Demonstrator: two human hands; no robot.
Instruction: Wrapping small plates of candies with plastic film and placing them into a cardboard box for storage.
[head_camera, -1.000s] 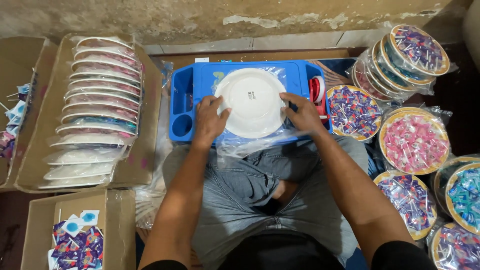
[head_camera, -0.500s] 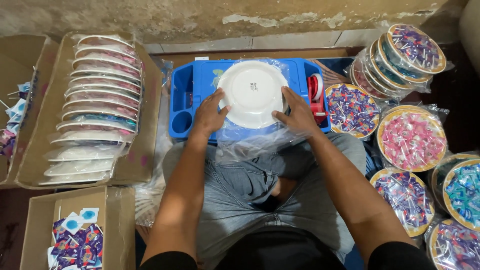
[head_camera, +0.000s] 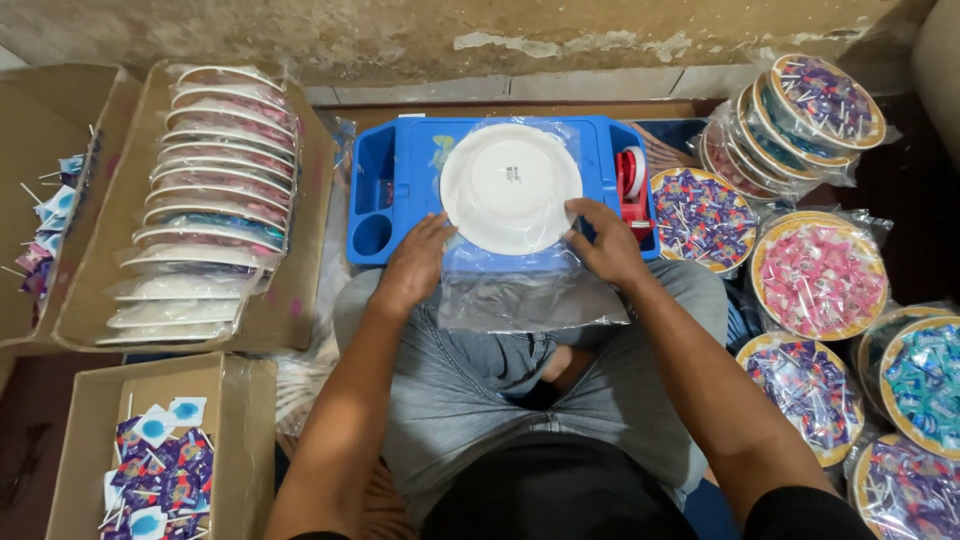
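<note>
Both my hands gripping bagged white plate (head_camera: 510, 186) on blue tray (head_camera: 400, 190): left hand (head_camera: 418, 262) pinching clear bag (head_camera: 530, 295), right hand (head_camera: 604, 243) holding plate rim.

White round plate (head_camera: 510, 187) lies upside down, base up, inside a clear plastic bag (head_camera: 530, 290) on the blue tray, centre. The bag's open, crinkled end trails near, over the lap, flat and empty.

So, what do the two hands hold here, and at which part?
Both hold the clear plastic bag around the upturned white plate: left hand at the plate's lower left edge, right hand at its lower right edge.
</note>
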